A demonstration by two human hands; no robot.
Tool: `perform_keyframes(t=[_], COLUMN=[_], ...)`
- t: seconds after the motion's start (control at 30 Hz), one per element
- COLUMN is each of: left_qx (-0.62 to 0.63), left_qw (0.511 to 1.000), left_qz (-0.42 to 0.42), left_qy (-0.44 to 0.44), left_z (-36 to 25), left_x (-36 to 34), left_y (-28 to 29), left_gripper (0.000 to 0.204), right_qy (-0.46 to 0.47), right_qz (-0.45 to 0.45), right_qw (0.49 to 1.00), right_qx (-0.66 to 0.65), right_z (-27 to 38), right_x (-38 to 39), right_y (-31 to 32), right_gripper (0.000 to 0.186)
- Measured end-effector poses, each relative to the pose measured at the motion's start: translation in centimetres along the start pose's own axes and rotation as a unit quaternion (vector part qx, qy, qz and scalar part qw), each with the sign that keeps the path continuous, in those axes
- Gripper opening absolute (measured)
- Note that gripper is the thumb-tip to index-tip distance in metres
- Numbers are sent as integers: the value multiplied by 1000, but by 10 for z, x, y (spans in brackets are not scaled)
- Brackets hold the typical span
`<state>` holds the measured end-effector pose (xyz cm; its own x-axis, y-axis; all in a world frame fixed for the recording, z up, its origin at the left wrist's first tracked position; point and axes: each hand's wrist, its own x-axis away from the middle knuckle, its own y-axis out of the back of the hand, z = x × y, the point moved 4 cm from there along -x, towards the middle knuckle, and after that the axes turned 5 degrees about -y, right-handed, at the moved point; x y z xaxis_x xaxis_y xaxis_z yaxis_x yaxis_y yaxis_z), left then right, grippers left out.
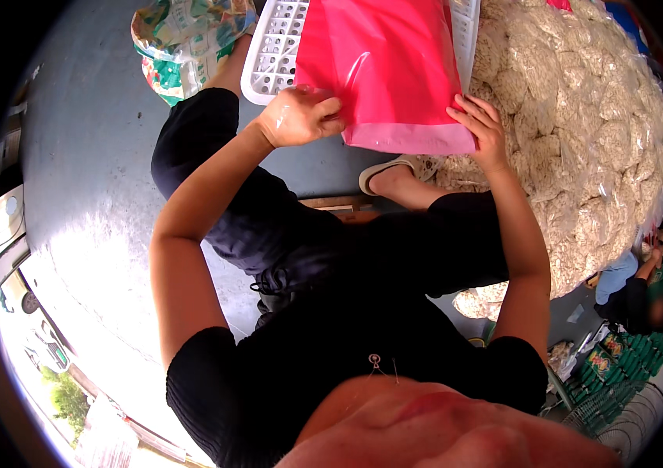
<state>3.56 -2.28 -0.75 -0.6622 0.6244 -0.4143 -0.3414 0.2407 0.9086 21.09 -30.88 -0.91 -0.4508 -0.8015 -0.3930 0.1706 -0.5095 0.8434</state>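
A glossy pink-red plastic bag [394, 66] with a paler pink band along its near edge lies flat on a white perforated plastic basket [257, 78]. My left hand [302, 117] is closed at the bag's near left corner, its fingers curled in and clear film showing by the knuckles. At the near right corner, my right hand [479, 131] grips the bag's edge, fingers on top; its thumb is hidden. What the bag holds, if anything, does not show.
To the right rises a large heap of clear-wrapped pale noodle-like bundles [581, 140]. A colourful patterned plastic sack [191, 47] sits by my left shin. Farther right, another person [631, 296] sits near stacked green packages [620, 363] and a fan [627, 413].
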Motion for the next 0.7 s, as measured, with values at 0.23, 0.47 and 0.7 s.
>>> perform_keyframes(t=[0.23, 0.47, 0.7], left_qx=[-36, -44, 37], left_qw=[995, 997, 998], left_qz=[-12, -3, -10], left_qy=[94, -63, -47], left_z=[2, -4, -15], left_x=[9, -13, -11], left_y=[10, -7, 7], left_gripper=[26, 30, 15], right_qy=[-21, -8, -15], right_qz=[-16, -21, -24], right_qw=[999, 1000, 999], right_qx=[-17, -15, -22], right_z=[-6, -13, -19], right_x=[8, 9, 10], right_y=[-5, -10, -7], right_gripper=[35, 36, 34])
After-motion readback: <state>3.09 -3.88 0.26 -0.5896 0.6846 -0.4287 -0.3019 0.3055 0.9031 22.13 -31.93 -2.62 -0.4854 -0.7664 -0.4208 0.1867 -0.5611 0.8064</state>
